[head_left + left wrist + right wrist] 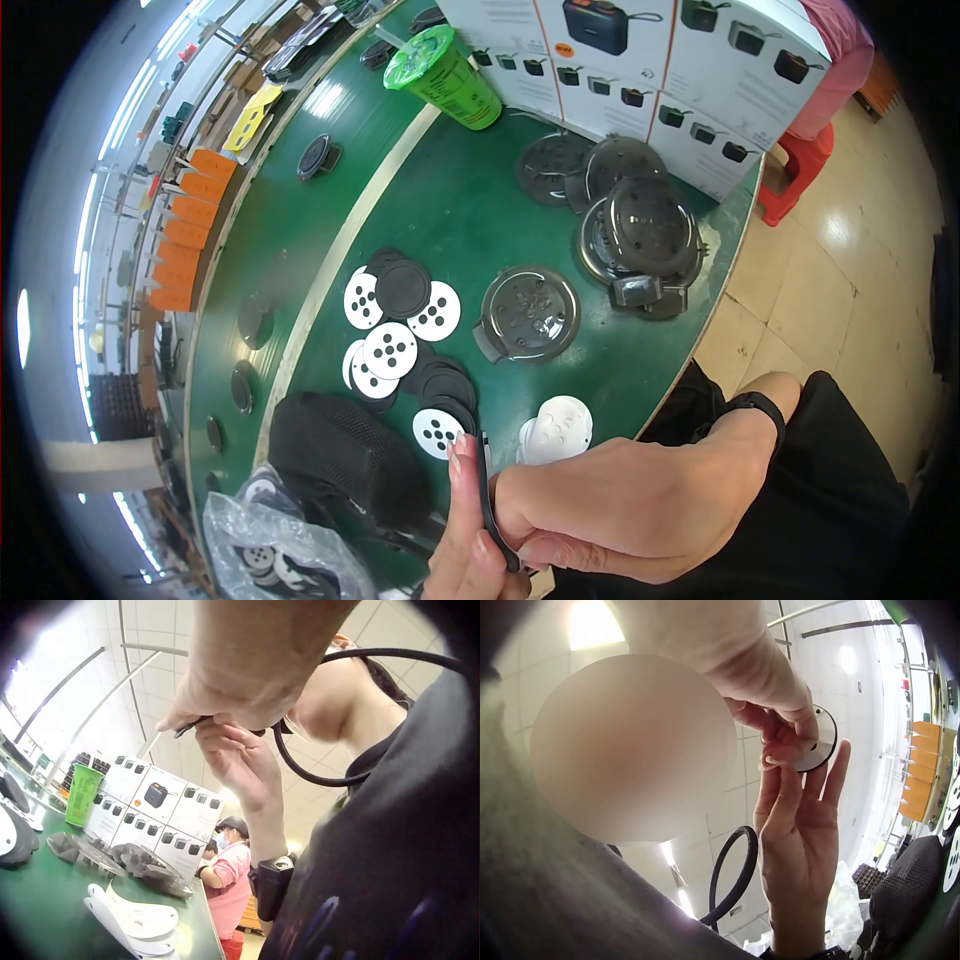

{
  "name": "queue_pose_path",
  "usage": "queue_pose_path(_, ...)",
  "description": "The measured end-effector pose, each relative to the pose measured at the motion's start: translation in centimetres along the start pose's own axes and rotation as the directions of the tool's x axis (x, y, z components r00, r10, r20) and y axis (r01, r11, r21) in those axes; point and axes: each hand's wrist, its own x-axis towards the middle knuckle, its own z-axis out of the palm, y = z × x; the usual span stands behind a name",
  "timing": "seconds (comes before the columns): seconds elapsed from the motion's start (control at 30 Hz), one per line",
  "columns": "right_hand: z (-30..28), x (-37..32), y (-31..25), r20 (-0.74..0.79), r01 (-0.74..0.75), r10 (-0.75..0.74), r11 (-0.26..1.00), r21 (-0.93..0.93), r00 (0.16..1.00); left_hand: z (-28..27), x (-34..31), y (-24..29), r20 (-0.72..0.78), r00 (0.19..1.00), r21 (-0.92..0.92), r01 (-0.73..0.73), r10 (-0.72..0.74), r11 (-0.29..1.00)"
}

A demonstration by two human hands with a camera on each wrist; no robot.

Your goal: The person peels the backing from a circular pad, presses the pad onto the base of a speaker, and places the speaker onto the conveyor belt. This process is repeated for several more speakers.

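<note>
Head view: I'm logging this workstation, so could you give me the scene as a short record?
Held: thin disc, white face, dark rim
Left grip: fingers around the disc
Right grip: fingers curled against the disc
Surface: green table
Loose discs: white and black, overlapping
Dark translucent lids: several piled, one apart
Cup: green, beside printed boxes

Factory workshop: curved green workbench (pixel 460 200), parts (pixel 530 312).
</note>
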Motion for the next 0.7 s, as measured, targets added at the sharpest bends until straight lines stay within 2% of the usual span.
queue_pose_path(0.37, -0.2, -0.3, -0.3, 0.073, -0.026, 0.026, 1.000, -0.001, 0.997, -0.2, -0.3, 0.1, -0.006, 1.000, 0.013, -0.007, 0.007, 1.000)
queue_pose_path(0.47, -0.3, -0.3, -0.6, 0.078, -0.067, 0.067, 0.998, -0.007, 0.995, -0.1, -0.3, 0.0, -0.007, 1.000, 0.017, -0.011, 0.011, 1.000)
queue_pose_path(0.57, -0.3, -0.1, -0.4, 0.169, -0.138, 0.136, 0.990, -0.001, 0.976, -0.2, -0.1, 0.0, -0.011, 1.000, 0.021, -0.019, 0.020, 1.000)
queue_pose_path(0.63, 0.0, 0.1, -2.2, -0.047, 0.051, -0.050, 0.999, 0.016, 0.998, -0.2, 0.0, -0.1, -0.015, 1.000, 0.021, -0.024, 0.024, 0.999)
queue_pose_path(0.7, 0.1, 0.4, -2.8, -0.146, 0.087, -0.060, 0.978, 0.190, 0.988, -0.1, -0.2, -0.3, -0.022, 0.999, 0.020, -0.024, 0.024, 1.000)
